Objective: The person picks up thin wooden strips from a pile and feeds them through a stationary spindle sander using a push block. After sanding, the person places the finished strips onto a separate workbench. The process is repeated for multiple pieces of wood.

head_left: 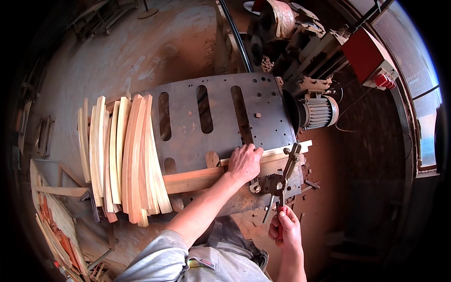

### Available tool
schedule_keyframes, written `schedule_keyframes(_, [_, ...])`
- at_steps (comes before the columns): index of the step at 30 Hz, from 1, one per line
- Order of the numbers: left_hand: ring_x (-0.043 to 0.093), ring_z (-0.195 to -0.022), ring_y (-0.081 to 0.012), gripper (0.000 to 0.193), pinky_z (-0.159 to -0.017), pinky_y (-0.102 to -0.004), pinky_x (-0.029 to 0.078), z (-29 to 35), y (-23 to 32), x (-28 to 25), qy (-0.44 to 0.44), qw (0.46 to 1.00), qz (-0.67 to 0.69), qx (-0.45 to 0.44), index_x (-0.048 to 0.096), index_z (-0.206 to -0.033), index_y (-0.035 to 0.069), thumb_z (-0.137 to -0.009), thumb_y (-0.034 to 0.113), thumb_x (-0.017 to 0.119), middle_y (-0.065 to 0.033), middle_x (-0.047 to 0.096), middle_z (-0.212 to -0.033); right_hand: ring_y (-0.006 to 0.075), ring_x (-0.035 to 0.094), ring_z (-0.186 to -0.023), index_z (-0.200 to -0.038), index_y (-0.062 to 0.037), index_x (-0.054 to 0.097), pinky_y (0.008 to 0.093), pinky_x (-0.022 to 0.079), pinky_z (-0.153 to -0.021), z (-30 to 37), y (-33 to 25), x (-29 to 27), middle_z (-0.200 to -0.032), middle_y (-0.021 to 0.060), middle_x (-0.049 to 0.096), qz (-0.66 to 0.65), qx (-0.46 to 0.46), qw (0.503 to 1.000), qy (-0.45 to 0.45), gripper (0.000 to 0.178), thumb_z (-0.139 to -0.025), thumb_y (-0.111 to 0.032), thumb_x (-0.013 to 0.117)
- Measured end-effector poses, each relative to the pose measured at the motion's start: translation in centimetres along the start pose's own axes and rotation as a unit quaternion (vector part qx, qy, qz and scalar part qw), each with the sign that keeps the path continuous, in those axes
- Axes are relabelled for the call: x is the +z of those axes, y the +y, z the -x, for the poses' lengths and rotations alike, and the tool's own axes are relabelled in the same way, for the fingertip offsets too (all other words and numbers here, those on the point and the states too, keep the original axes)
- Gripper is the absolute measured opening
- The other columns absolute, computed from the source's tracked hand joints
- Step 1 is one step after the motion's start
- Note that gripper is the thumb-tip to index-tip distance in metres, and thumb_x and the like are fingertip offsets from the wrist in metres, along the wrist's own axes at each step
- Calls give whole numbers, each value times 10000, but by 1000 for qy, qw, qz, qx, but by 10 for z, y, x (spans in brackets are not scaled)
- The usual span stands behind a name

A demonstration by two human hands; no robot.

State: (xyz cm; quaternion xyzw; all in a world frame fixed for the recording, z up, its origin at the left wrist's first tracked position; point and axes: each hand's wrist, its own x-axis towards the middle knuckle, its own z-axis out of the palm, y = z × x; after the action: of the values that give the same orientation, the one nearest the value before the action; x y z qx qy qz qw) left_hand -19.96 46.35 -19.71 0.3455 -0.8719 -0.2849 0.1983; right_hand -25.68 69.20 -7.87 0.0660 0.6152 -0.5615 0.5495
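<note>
My left hand [245, 162] curls its fingers over a pale wooden strip [303, 145] at the right part of the dark metal machine table [183, 113]. The strip lies along a longer wooden rail [192, 180], and its right end sticks out past the table edge. My right hand [285, 229] is closed around the red handle [280, 231] of a metal lever clamp [292, 162], just off the table's near right corner. The clamp's upper arm reaches over the strip. My left fingertips are partly hidden.
Several curved wooden strips [136, 160] lie side by side across the table's left end. A motor [320, 112] sits beyond its right side, near a red switch box [369, 58]. Slots cut the tabletop; offcuts [311, 184] lie at the right edge. Scrap wood [61, 230] leans lower left.
</note>
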Motion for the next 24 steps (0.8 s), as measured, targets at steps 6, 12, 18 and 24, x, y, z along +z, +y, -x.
schedule_keyframes(6, [628,-1005,-337,140,-892,-443,516,-8,-9,5,-8,999,32,-6,705,-918,52,-888,86,573,-135,687,-1022,149,487,-455,-1058,-117,553,301,386,-411,-2,-7,-3,-728,20,550,114,-4,993,25,143,-1027,-255,574])
schedule_keyframes(12, [561,-1100,-324,602,-918,-452,454,4,25,-21,-110,989,-100,23,578,-1279,-26,-839,354,735,-174,611,-1118,219,636,-941,-1215,53,615,334,500,-855,-104,-73,-64,-1003,167,674,370,-381,831,166,353,-979,-208,583])
schedule_keyframes(18, [493,-1145,-320,876,-946,-440,416,14,20,-13,-137,973,-169,81,458,-1415,-30,-772,468,785,-165,520,-1220,243,550,-1285,-1444,62,462,328,412,-1083,-228,-85,-95,-1405,168,578,175,-309,924,143,517,-995,-185,527])
schedule_keyframes(24, [507,-1123,-336,824,-963,-438,436,18,15,-15,-126,975,-162,90,477,-1415,10,-782,434,791,-203,530,-1205,305,579,-1262,-1393,38,529,350,421,-1064,-236,-75,-84,-1347,226,618,348,-341,855,177,499,-986,-249,498])
